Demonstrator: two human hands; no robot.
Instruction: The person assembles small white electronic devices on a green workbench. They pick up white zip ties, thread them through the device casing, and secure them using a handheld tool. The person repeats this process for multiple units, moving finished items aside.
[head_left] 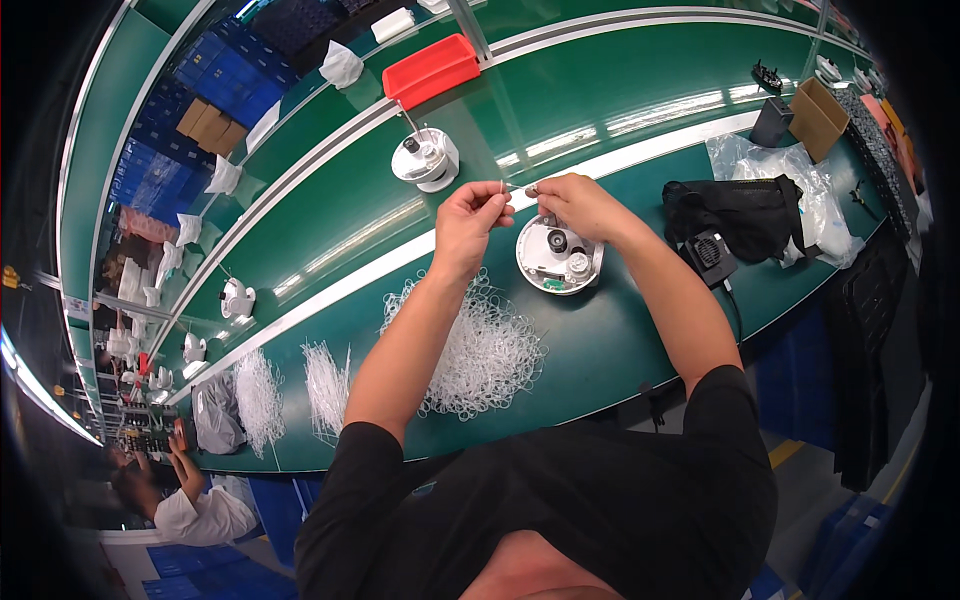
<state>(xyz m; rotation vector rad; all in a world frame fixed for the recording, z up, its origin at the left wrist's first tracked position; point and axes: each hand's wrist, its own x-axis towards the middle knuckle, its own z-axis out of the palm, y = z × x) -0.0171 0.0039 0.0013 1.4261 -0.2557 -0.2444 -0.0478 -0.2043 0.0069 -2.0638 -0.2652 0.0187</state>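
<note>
My left hand (472, 222) is closed in a pinch, its fingertips meeting those of my right hand (580, 207). Between them runs a thin, pale wire (515, 188), too small to make out in detail. Just below my right hand sits a round white camera housing (560, 272) on the green bench, with a dark lens and a small green circuit part showing. My right hand partly covers its upper edge. A large heap of looped clear-white plastic strips (485, 350) lies below and left of the housing, partly behind my left forearm.
A second white housing (427, 160) sits on the green conveyor belt (560, 90), below a red tray (432, 70). On the right lie a black bag (730, 210), a small black fan unit (708, 257) and plastic wrapping (835, 225). At far left, another person (200, 510) works along the bench.
</note>
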